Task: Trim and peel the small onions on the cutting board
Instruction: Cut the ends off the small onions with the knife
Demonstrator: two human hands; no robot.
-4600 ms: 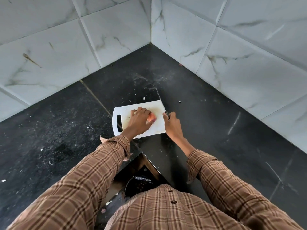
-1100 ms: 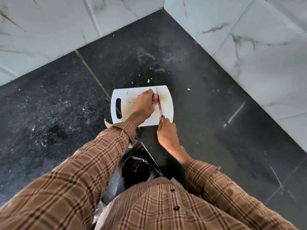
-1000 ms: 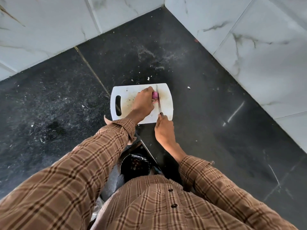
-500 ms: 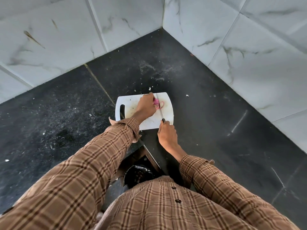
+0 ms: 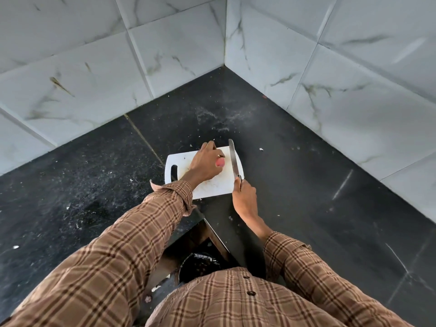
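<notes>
Fingers (image 5: pixel 213 151) of left hand (image 5: pixel 205 165) clamped on small onion (image 5: pixel 220 163), right hand (image 5: pixel 244 197) gripping knife (image 5: pixel 234 160) at three o'clock: risk of nicked fingertips if onion rolls on cutting board (image 5: pixel 212 185).

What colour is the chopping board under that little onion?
White, with some yellowish staining. The cutting board shows clearly in the head view.

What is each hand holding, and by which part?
Right hand holds the knife by its handle; left hand holds a small onion by its side.
</notes>
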